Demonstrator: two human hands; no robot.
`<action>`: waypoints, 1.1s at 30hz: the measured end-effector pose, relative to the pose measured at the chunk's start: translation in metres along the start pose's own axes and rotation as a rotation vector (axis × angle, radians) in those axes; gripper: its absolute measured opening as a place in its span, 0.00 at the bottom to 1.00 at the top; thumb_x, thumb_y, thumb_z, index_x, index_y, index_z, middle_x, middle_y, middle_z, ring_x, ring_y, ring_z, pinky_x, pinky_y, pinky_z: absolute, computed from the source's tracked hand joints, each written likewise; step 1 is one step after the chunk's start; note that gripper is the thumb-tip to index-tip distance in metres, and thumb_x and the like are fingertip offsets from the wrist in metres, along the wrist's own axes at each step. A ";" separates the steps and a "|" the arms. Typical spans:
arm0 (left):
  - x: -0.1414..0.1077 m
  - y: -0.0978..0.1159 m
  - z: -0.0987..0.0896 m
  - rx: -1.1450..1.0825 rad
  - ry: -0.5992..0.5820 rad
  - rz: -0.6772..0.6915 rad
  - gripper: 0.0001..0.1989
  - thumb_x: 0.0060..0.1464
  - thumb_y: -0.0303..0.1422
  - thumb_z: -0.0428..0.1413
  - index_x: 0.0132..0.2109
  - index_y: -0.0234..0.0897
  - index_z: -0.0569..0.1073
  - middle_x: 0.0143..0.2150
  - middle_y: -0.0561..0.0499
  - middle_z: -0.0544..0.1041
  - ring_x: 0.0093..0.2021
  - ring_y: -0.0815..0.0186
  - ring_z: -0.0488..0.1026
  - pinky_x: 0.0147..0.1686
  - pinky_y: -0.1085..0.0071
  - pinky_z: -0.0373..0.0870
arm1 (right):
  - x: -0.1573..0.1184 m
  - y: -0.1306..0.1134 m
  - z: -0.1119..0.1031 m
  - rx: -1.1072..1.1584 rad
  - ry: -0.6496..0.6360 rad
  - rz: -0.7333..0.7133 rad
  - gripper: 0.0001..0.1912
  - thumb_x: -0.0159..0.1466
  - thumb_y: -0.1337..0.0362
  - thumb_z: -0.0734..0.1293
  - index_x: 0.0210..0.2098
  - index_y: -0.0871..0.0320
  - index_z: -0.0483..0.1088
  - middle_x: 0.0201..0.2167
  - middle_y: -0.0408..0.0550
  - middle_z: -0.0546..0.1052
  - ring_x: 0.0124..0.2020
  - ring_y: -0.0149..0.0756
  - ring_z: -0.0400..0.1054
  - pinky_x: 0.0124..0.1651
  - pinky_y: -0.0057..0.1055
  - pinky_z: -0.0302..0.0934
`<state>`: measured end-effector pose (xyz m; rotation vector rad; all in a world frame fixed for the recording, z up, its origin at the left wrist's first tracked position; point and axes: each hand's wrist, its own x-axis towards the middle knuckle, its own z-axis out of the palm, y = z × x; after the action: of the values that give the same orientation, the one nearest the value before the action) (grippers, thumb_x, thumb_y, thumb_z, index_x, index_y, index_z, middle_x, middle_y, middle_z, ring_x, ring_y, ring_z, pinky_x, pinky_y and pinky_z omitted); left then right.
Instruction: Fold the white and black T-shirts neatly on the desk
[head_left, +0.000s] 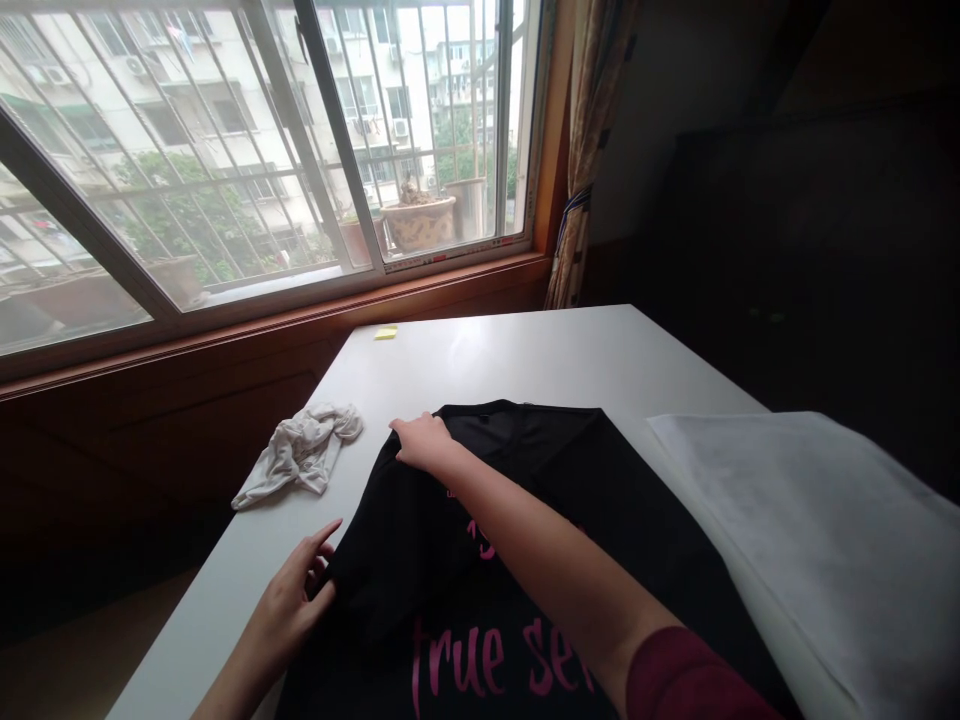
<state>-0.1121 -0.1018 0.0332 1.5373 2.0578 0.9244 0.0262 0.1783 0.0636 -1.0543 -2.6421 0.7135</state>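
Observation:
A black T-shirt (390, 590) with pink lettering lies spread on the white table (510, 350), its neckline toward the window. My right hand (424, 440) reaches across it, fingers closed on the fabric at the left shoulder. At the shirt's left edge, my left hand (292, 590) has its thumb and curled fingers around the black cloth, with the index finger stretched out. My right forearm covers part of the lettering.
A crumpled white cloth (300, 455) lies near the table's left edge. On the right is a white sheet-like cloth (840, 530). A small yellow note (385, 333) sits at the far left corner. Beyond are a barred window and a tied curtain (581, 170).

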 end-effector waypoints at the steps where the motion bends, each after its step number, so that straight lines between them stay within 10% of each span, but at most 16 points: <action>1: -0.002 0.000 0.000 -0.020 0.007 -0.003 0.27 0.63 0.41 0.54 0.68 0.47 0.66 0.45 0.47 0.77 0.36 0.62 0.76 0.36 0.63 0.79 | 0.002 0.004 0.002 0.050 -0.010 0.010 0.27 0.54 0.68 0.74 0.54 0.50 0.75 0.44 0.54 0.82 0.52 0.57 0.71 0.52 0.49 0.63; 7: -0.008 0.000 0.000 -0.111 0.023 -0.012 0.27 0.65 0.45 0.52 0.68 0.47 0.66 0.50 0.46 0.76 0.44 0.58 0.77 0.44 0.59 0.77 | 0.018 0.017 0.011 0.381 -0.038 0.014 0.29 0.61 0.65 0.72 0.62 0.53 0.69 0.42 0.45 0.81 0.41 0.38 0.76 0.42 0.30 0.68; 18: 0.007 0.005 0.007 0.065 0.178 0.006 0.25 0.62 0.40 0.53 0.65 0.44 0.68 0.44 0.49 0.76 0.34 0.62 0.76 0.30 0.66 0.77 | 0.037 0.010 0.042 0.650 0.014 0.034 0.23 0.65 0.68 0.69 0.60 0.53 0.69 0.47 0.47 0.80 0.43 0.35 0.75 0.44 0.30 0.70; 26: -0.006 -0.016 -0.002 0.153 0.122 0.235 0.18 0.62 0.36 0.55 0.58 0.47 0.77 0.50 0.46 0.75 0.47 0.58 0.79 0.46 0.64 0.81 | 0.034 0.013 0.037 0.580 -0.030 -0.123 0.33 0.59 0.70 0.74 0.63 0.48 0.68 0.57 0.47 0.77 0.47 0.37 0.76 0.52 0.35 0.70; 33: -0.006 -0.006 -0.006 0.280 0.092 0.119 0.19 0.63 0.38 0.52 0.59 0.45 0.75 0.50 0.45 0.75 0.43 0.57 0.79 0.46 0.58 0.81 | 0.017 0.022 0.023 0.297 0.036 -0.219 0.29 0.63 0.71 0.70 0.63 0.54 0.69 0.55 0.52 0.76 0.51 0.40 0.72 0.56 0.37 0.66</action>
<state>-0.1178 -0.1100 0.0325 1.8083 2.2592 0.7869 0.0182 0.1959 0.0326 -0.6799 -2.4680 0.9865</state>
